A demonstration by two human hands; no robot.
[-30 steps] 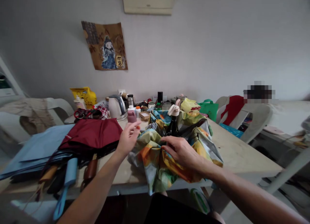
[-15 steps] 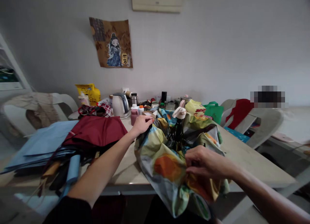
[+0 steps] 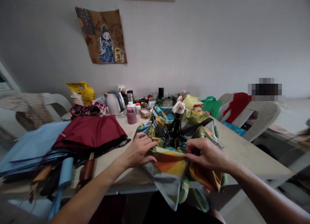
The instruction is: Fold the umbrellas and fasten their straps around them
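Note:
A colourful umbrella (image 3: 169,164) stands on the table's front part with its handle up and its canopy bunched loosely around the shaft. The handle (image 3: 178,107) is pale with a strap loop, above black ribs. My left hand (image 3: 139,151) has its fingers over the near left canopy fabric and the thumb below, gripping it. With curled fingers, my right hand (image 3: 204,153) pinches the canopy edge at the near right. An orange and yellow panel is stretched between both hands. Part of the canopy hangs over the table edge.
Left on the table (image 3: 249,156) lie a folded dark red umbrella (image 3: 92,132) and a light blue umbrella (image 3: 29,146), handles towards me. Behind stand an electric kettle (image 3: 116,102), a pink bottle (image 3: 131,115) and a green bag (image 3: 211,106). White chairs (image 3: 263,119) flank the table.
My left hand has come down and nearer, from the canopy's left side to its near edge. The near panel is now pulled flatter. My right hand keeps its hold; the view has shifted slightly.

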